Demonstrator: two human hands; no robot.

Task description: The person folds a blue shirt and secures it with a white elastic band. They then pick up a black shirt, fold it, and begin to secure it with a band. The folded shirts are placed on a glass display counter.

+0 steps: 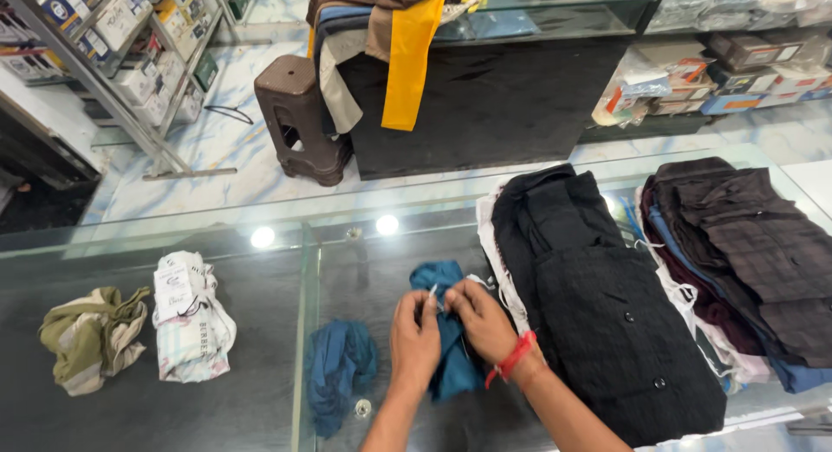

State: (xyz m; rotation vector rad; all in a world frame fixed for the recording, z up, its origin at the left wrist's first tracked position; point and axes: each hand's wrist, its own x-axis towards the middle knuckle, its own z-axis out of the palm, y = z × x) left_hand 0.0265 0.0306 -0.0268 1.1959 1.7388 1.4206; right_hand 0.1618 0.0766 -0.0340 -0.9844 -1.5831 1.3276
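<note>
A teal folded garment (446, 331) lies on the glass worktop (173, 409), pinned flat under both hands for steadiness. The left hand (414, 335) and right hand (481, 318) pinch its small white tag (432, 290), grip closed on it. A black shirt stack (598, 305) sits just right; a crumpled blue cloth (338, 370) sits left.

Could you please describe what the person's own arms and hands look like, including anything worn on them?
Both forearms are bare, with no sleeves in view. The right hand has a red thread band wound around its wrist. The left hand wears nothing visible; no gloves.
</note>
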